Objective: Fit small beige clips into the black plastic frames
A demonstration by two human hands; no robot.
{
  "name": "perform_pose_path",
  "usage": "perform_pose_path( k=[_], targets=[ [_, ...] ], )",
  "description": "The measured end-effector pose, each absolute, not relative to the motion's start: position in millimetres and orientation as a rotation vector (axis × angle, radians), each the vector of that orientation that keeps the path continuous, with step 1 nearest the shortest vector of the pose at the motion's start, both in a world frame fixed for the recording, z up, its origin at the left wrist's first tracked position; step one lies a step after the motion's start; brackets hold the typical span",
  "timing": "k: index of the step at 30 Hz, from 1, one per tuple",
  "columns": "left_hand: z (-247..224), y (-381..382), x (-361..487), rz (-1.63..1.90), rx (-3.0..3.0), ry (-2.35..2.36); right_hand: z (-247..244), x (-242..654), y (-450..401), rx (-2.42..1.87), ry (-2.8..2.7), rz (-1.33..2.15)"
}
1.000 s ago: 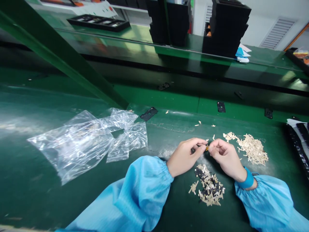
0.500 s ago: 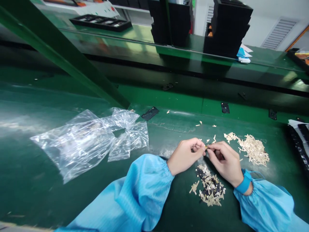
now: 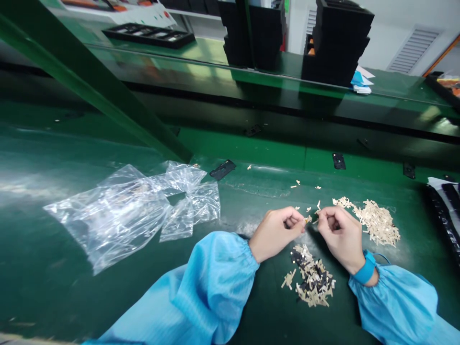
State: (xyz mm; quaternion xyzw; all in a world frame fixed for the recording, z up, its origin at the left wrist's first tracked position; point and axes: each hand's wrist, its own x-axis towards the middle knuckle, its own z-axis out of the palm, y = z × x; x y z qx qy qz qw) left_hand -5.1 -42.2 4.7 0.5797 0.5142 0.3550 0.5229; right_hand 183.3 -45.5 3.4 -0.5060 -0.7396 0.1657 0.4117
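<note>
My left hand (image 3: 278, 231) is closed in a pinch on a small yellowish piece (image 3: 308, 219) that sticks out past the fingertips. A little to its right, apart from it, my right hand (image 3: 341, 235) is also pinched; a tiny dark sliver seems to show at its fingertips, too small to name. Below and between the hands lies a heap of small beige and black strips (image 3: 314, 278). Right of my right hand is a bigger heap of beige pieces (image 3: 379, 223). Several loose beige bits (image 3: 318, 205) lie just beyond the fingertips.
Clear plastic bags (image 3: 122, 211) lie on the green bench (image 3: 233, 297) at the left. Flat black parts (image 3: 223, 169) rest along the back. A slanting green post (image 3: 108, 91) rises at the left. Black trays (image 3: 334, 43) are stacked on the shelf behind; a black tray (image 3: 445, 211) is at right.
My hands have come apart: the right hand has drawn away to the right from the left fingertips. The left hand has hardly moved and keeps its pinch on the small piece.
</note>
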Motion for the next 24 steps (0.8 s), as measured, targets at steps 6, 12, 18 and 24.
perform_pose_path(
  k=[6, 12, 18, 24],
  targets=[
    [5.1, -42.2, -5.6, 0.878, 1.39, 1.242, 0.0, 182.9, -50.2, -1.09, -2.039, 0.464],
    [1.2, -45.5, -2.9, 0.9, 1.408, 1.217, -0.5, 179.8, -54.2, -1.075, -2.081, 0.373],
    [1.1, -45.6, -6.0, 0.921, 1.619, 1.234, 0.1, 182.5, -45.3, -1.279, -1.894, 0.392],
    [-4.0, -34.7, -30.0, 1.024, 2.37, 1.167, -1.6, 194.3, -29.1, -1.431, -1.774, 0.559]
  ],
)
